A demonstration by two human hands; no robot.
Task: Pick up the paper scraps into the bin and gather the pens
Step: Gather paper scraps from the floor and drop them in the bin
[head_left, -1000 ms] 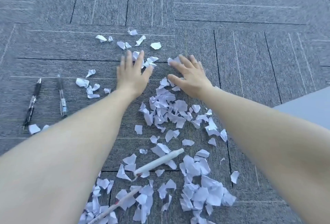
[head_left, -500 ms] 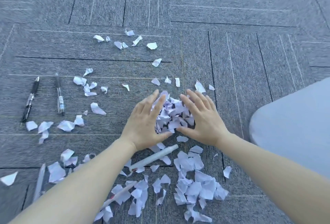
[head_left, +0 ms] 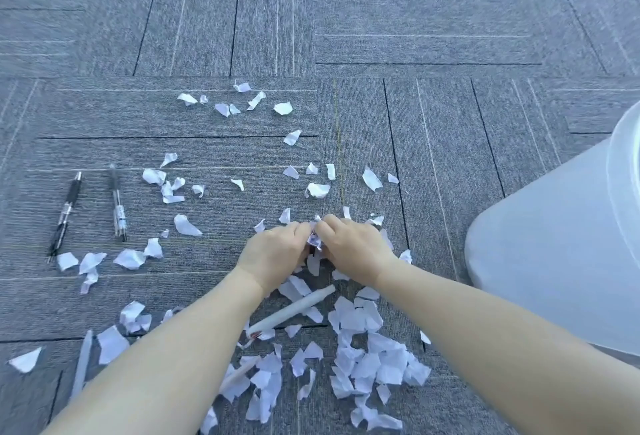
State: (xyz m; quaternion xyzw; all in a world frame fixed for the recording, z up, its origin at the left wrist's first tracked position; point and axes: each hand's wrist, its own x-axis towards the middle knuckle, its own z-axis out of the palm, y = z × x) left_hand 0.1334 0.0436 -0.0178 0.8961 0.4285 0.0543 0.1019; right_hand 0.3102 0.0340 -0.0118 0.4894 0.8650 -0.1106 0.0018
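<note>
White torn paper scraps are lying all over the grey carpet, and the step in hand looks like the scooping of one handful: the left hand and the right hand are pressing together, fingers curled inward, cupping a small wad of scraps that is showing in the gap between them. The translucent white bin is standing just to the right, well within reach. The next move is probably calling for a lift with both hands kept tight, so loose pieces are not slipping out, then a swing right over the bin's rim. Most scraps are waiting on the floor, so the task seems early. A black pen and a clear pen are lying side by side far left, apart from the hands; a white pen is lying among scraps under the forearms, and another pale one at lower left. Any print on the pens or scraps is too small to read.
</note>
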